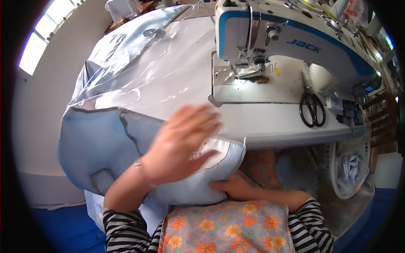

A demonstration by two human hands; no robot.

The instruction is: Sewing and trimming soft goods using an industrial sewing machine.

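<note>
Across my lap and the table's front edge lies a light-blue fabric piece (181, 192) with dark seam lines and a white printed panel at its right end. My left hand (177, 141) is over the fabric, blurred by motion. Its fingers are stretched out and its thumb apart, with nothing visible in the hand. Under the panel's lower edge, my right hand (238, 186) grips the fabric, thumb on top and the other fingers hidden beneath. The fabric's left part (90, 145) drapes over the table edge.
A white and blue sewing machine (291, 40) stands on the white table (261, 124), its needle area lit. Black-handled scissors (312, 110) lie right of it. Clear plastic film (139, 55) covers the table's left. A white basket (333, 177) with scraps hangs at the right.
</note>
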